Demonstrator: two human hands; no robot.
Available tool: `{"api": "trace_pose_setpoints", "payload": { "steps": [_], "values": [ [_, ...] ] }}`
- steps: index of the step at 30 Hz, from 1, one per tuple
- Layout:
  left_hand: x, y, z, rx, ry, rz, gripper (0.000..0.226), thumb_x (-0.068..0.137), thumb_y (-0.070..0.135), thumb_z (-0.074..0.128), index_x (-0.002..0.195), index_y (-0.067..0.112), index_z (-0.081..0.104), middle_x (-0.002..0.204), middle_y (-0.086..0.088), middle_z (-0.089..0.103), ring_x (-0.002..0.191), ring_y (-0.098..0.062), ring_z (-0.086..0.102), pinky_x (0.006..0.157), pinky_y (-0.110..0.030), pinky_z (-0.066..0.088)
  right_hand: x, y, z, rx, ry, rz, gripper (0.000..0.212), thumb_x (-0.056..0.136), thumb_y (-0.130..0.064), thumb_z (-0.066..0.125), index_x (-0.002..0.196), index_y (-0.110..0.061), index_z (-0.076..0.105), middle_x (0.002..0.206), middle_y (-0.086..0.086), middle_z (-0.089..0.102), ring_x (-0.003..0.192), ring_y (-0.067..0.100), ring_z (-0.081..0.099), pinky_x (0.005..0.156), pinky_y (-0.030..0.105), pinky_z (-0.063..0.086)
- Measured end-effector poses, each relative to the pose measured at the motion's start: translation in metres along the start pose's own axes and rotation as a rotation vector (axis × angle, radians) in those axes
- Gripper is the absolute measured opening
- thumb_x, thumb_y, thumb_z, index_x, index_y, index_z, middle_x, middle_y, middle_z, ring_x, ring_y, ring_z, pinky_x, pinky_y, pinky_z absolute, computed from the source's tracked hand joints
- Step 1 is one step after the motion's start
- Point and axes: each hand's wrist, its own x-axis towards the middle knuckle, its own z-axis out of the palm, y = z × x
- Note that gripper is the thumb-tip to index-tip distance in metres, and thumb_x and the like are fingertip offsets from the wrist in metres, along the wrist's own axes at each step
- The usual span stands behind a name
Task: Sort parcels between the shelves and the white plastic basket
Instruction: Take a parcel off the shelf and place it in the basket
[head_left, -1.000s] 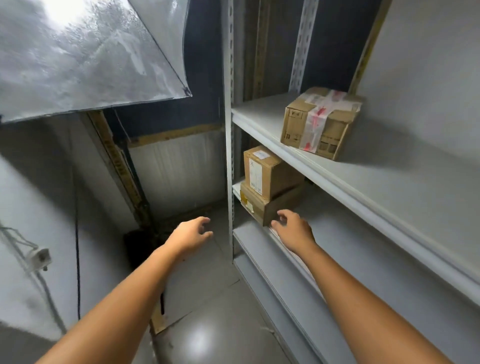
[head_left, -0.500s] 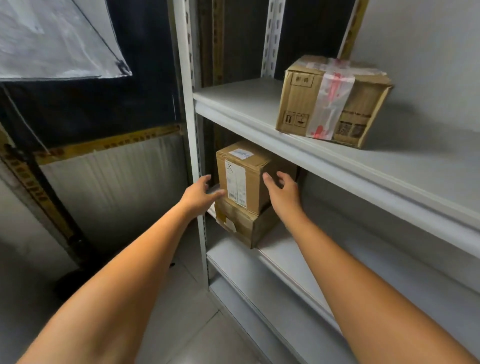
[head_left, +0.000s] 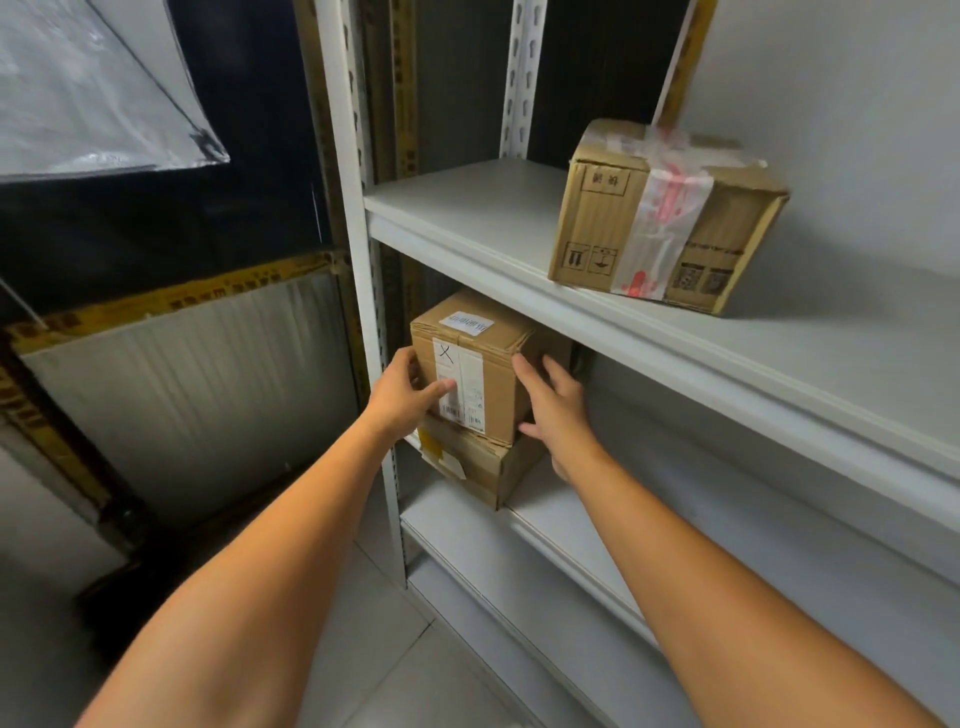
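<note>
Nearer than before, the left hand (head_left: 402, 397) clamped its grip round the small box (head_left: 485, 371) (thumb across the label (head_left: 470, 379)). That box sat atop a flat box (head_left: 485, 470) on the middle shelf (head_left: 556, 525), the right hand (head_left: 558, 415) pressing straight fingers (head_left: 553, 366) to its right side.

A small upright cardboard box (head_left: 493, 384) with white labels sat stacked on a flatter box (head_left: 485, 470), which bore what looked like a yellow sticker, at the middle shelf's (head_left: 571, 525) left end, while a larger tape-banded box (head_left: 665, 218) stood on the upper shelf (head_left: 467, 208).
</note>
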Motion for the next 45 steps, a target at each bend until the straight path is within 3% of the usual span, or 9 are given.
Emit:
{"api": "trace_pose_setpoints", "payload": {
  "steps": [10, 14, 18, 23, 28, 32, 36, 40, 45],
  "values": [
    [-0.120, 0.027, -0.020, -0.016, 0.115, -0.157, 0.062, 0.081, 0.028, 0.076, 0.131, 0.025, 0.041, 0.133, 0.000, 0.056, 0.121, -0.019, 0.054, 0.098, -0.044, 0.051, -0.076, -0.023, -0.023, -0.008, -0.196, 0.165, 0.069, 0.088, -0.045, 0.066, 0.148, -0.040, 0.034, 0.150, -0.002, 0.040, 0.123, 0.022, 0.045, 0.092, 0.057, 0.049],
    [-0.195, 0.050, -0.021, -0.086, 0.194, -0.197, 0.061, 0.078, 0.033, 0.079, 0.125, 0.028, 0.042, 0.129, 0.002, 0.057, 0.116, -0.020, 0.057, 0.092, -0.047, 0.055, -0.117, -0.039, -0.037, -0.057, -0.296, 0.196, 0.074, 0.082, -0.061, 0.066, 0.145, -0.034, 0.038, 0.138, 0.002, 0.051, 0.105, 0.016, 0.054, 0.067, 0.040, 0.059],
    [-0.277, 0.072, -0.022, -0.234, 0.305, -0.264, 0.056, 0.073, 0.041, 0.082, 0.116, 0.029, 0.049, 0.118, 0.002, 0.063, 0.108, -0.017, 0.063, 0.086, -0.047, 0.058, -0.162, -0.051, -0.049, -0.124, -0.380, 0.180, 0.055, 0.085, -0.043, 0.071, 0.133, -0.033, 0.047, 0.126, 0.005, 0.061, 0.103, 0.021, 0.062, 0.058, 0.033, 0.058],
    [-0.364, 0.109, -0.032, -0.327, 0.366, -0.403, 0.058, 0.079, 0.071, 0.053, 0.130, 0.043, 0.046, 0.107, 0.016, 0.061, 0.098, -0.013, 0.056, 0.078, -0.035, 0.048, -0.221, -0.057, -0.051, -0.105, -0.613, 0.170, 0.071, 0.087, -0.021, 0.070, 0.148, -0.034, 0.037, 0.137, 0.004, 0.055, 0.105, 0.018, 0.064, 0.064, 0.034, 0.058],
    [-0.450, 0.114, -0.043, -0.306, 0.472, -0.426, 0.051, 0.095, 0.044, 0.057, 0.142, 0.038, 0.040, 0.128, 0.002, 0.060, 0.101, -0.012, 0.061, 0.074, -0.032, 0.054, -0.285, -0.045, -0.056, -0.129, -0.850, 0.174, 0.080, 0.084, -0.002, 0.070, 0.149, -0.032, 0.035, 0.148, 0.005, 0.046, 0.126, 0.025, 0.053, 0.086, 0.045, 0.058],
    [-0.524, 0.100, -0.034, -0.195, 0.519, -0.426, 0.063, 0.091, 0.040, 0.064, 0.146, 0.035, 0.033, 0.114, 0.009, 0.061, 0.096, -0.008, 0.062, 0.060, -0.017, 0.054, -0.344, -0.028, -0.071, -0.172, -0.957, 0.126, 0.082, 0.084, 0.005, 0.068, 0.150, -0.031, 0.035, 0.153, -0.001, 0.040, 0.136, 0.025, 0.043, 0.090, 0.041, 0.057],
    [-0.589, 0.080, -0.007, -0.218, 0.591, -0.422, 0.066, 0.089, 0.027, 0.069, 0.146, 0.026, 0.035, 0.127, -0.013, 0.057, 0.110, -0.029, 0.061, 0.086, -0.046, 0.057, -0.401, -0.010, -0.100, -0.208, -1.017, 0.097, 0.082, 0.085, 0.008, 0.064, 0.152, -0.029, 0.033, 0.155, -0.003, 0.037, 0.136, 0.025, 0.044, 0.098, 0.049, 0.052],
    [-0.651, 0.074, 0.029, -0.214, 0.718, -0.444, 0.067, 0.087, 0.026, 0.072, 0.144, 0.027, 0.037, 0.134, -0.011, 0.054, 0.110, -0.022, 0.061, 0.089, -0.045, 0.056, -0.449, 0.002, -0.127, -0.339, -1.032, 0.001, 0.075, 0.088, -0.005, 0.069, 0.151, -0.027, 0.034, 0.154, -0.002, 0.039, 0.140, 0.024, 0.038, 0.106, 0.048, 0.045],
    [-0.715, 0.081, 0.068, -0.234, 0.806, -0.465, 0.077, 0.086, 0.026, 0.073, 0.149, 0.030, 0.029, 0.143, -0.003, 0.047, 0.125, -0.024, 0.052, 0.100, -0.048, 0.050, -0.498, 0.023, -0.144, -0.403, -0.997, -0.172, 0.068, 0.089, -0.019, 0.070, 0.149, -0.026, 0.038, 0.146, -0.003, 0.049, 0.119, 0.008, 0.050, 0.077, 0.010, 0.052]
  ]
}}
